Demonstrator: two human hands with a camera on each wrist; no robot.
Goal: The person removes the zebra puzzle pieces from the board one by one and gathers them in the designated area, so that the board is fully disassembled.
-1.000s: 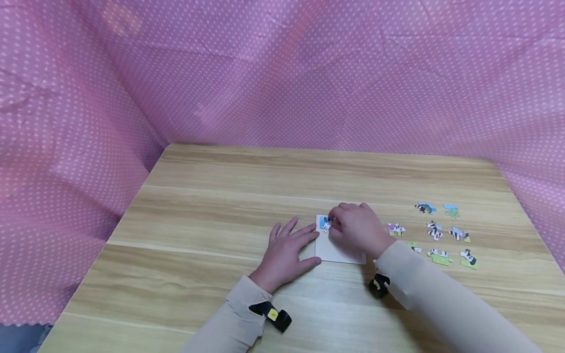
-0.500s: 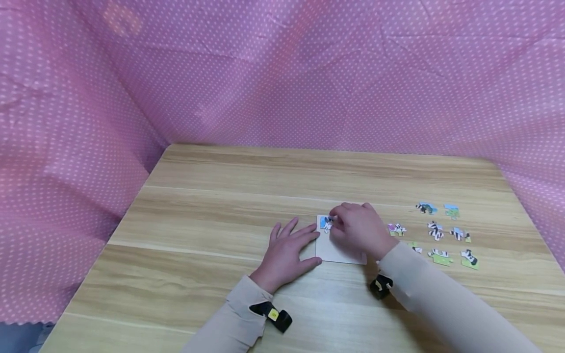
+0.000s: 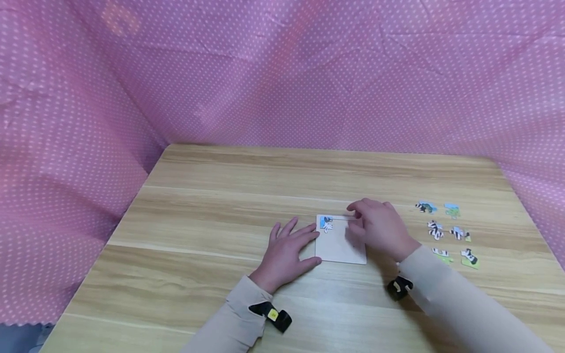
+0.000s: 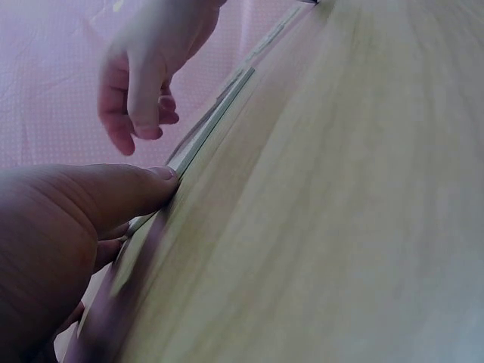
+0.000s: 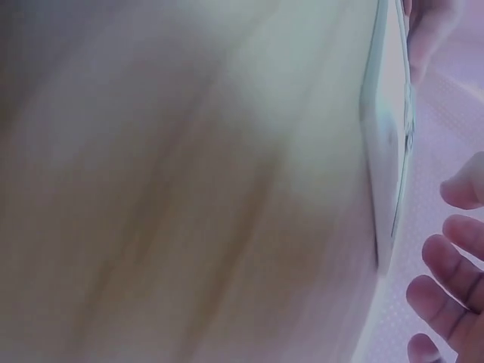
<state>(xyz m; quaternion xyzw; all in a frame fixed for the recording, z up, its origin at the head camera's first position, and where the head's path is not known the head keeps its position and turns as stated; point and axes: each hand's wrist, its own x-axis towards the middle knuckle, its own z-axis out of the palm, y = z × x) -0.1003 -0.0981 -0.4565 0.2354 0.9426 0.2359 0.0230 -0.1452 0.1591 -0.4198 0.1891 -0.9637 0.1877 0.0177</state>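
Note:
A white puzzle board lies flat on the wooden table. In its upper left corner sits a puzzle piece with a black-and-white animal part on blue. Spread along the board's left edge are the fingers of my left hand; in the left wrist view its thumb touches the board's edge. My right hand hovers over the board's upper right side, fingers loosely bent. The right wrist view shows nothing between its fingers. Part of the board is hidden under it.
Several loose puzzle pieces lie to the right, among them a zebra-striped piece, a blue-and-green piece and a lower right piece. The right arm covers part of that area. A pink dotted cloth hangs behind the wooden table.
My right hand has let go of the corner piece and moved right, away from it. The piece stays in the board's corner. My left hand has not moved.

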